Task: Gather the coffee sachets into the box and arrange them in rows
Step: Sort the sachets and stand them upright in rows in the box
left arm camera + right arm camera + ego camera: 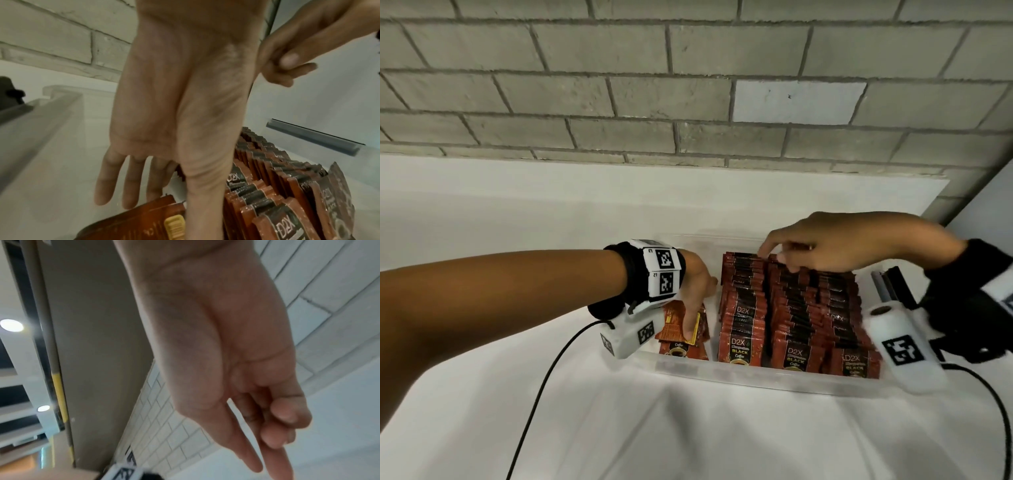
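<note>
A clear plastic box [756, 375] stands on a white cloth. Two long rows of red-and-black D2X coffee sachets [743, 308] stand upright in its middle and right parts. In the left part lies a small leaning stack of orange-backed sachets [674, 318]. My left hand [693, 308] reaches into that part and pinches the stack, thumb on the front, straight fingers [131, 186] behind the orange sachets [144, 219]. My right hand [780, 258] hovers over the far end of the rows, its fingertips touching the sachet tops and holding nothing. The right wrist view shows two fingers [242, 443] straight and two loosely curled.
A grey brick wall [688, 85] rises right behind the table. A grey bar with a dark edge [883, 284] lies just past the box's right end. Black cables [544, 383] trail from both wrist cameras over the cloth in front.
</note>
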`<state>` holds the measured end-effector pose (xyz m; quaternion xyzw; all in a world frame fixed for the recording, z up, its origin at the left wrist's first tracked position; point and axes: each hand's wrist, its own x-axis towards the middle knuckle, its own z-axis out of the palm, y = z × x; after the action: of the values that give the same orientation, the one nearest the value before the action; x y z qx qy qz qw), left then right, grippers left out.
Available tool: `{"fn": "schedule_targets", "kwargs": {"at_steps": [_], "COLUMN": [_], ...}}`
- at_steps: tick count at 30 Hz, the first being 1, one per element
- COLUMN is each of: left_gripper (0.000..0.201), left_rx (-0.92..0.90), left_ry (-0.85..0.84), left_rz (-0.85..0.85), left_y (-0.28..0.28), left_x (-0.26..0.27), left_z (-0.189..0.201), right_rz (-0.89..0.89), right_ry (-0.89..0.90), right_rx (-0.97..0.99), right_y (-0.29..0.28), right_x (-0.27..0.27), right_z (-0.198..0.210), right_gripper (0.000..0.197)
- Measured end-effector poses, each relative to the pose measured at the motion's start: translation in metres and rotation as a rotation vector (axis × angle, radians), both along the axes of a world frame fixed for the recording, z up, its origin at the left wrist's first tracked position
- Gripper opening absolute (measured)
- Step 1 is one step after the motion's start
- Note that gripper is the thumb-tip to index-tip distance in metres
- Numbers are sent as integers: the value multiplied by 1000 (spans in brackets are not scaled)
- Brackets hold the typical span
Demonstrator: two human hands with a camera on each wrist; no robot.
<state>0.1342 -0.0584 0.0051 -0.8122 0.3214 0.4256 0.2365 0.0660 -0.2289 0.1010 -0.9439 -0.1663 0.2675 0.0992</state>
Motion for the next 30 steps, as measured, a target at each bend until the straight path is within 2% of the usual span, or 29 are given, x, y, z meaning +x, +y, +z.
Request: {"fn": "schedule_targets", "kwargs": {"at_steps": [3, 7, 9, 12, 15, 18, 22, 24, 26, 28, 30], "left_gripper": [73, 80, 75, 67, 67, 66, 47, 37, 31, 28, 28], "left_rx": [30, 81, 92, 55, 20, -21, -209, -347, -550, -807, -1093], "left_ry": [54, 46, 54, 80, 128, 155, 78, 48, 32, 18, 75], "left_rz": [-38, -143, -167, -156, -95, -127, -174, -138, -18, 173, 411], "left_y": [-1, -3, -5, -4, 1, 7, 14, 22, 35, 48, 57], "left_x": [-6, -16, -18, -18, -17, -16, -17, -16, -17, -22, -34], "left_z": [0, -1, 2, 6, 6, 7, 22, 39, 62, 83, 92], "right_rz": [-46, -85, -101, -114, -149, -177, -245, -278, -313, -382, -448], "right_ry": [-34, -14, -21, -44, -57, -65, -92, -111, -153, -195, -210], "right_rx": [65, 113, 142, 171, 210, 256, 328, 370, 433, 524, 605], "right_y": [-16, -29, -35, -43, -51, -56, -56, -53, -50, -42, -29], "right_x": [-14, -33, -40, -47, -55, -65, -79, -86, -92, -97, -102], "right_z": [8, 6, 0, -5, -4, -2, -3, -6, -11, -18, -27], "right_gripper": [27, 23, 24, 28, 28, 28, 28, 25, 23, 22, 34]}}
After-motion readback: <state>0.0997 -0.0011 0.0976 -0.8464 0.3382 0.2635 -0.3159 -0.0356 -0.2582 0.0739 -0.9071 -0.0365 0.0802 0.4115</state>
